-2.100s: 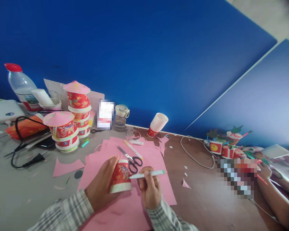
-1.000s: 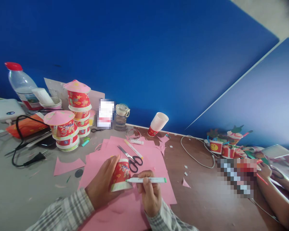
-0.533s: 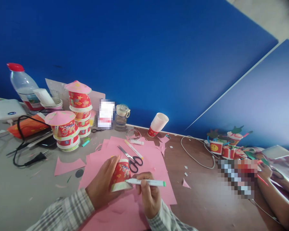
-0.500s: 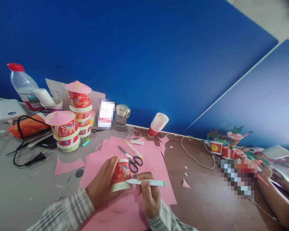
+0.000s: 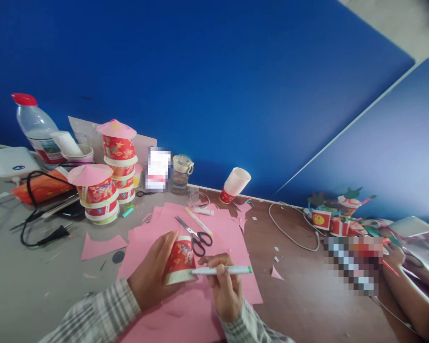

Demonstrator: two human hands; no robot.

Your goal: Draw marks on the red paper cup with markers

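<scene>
My left hand [image 5: 152, 264] is wrapped round a red paper cup [image 5: 180, 257], which lies tilted with its rim toward me. Light green marks show on the cup's pale rim band. In my right hand [image 5: 226, 288] is a white marker pen [image 5: 232, 270] with a green end, its tip at or very near the band's right edge. Beneath both hands lie sheets of pink paper [image 5: 232, 243]. Just beyond the cup rest black-handled scissors [image 5: 196, 238], a yellow-tipped marker [image 5: 199, 222] and a short white marker cap or tube [image 5: 203, 211].
Stacked cup towers with pink cone roofs [image 5: 90, 175] stand at the left, near a black plug [image 5: 55, 234] and a bottle [image 5: 39, 126]. A glass jar [image 5: 180, 176] and paper cups [image 5: 237, 183] stand along the blue partition [image 5: 207, 95]. Another person's hand [image 5: 393, 252] is at the right.
My right hand and the marker have shifted slightly to the right along the cup's rim band. My left hand and the cup stay nearly where they were.
</scene>
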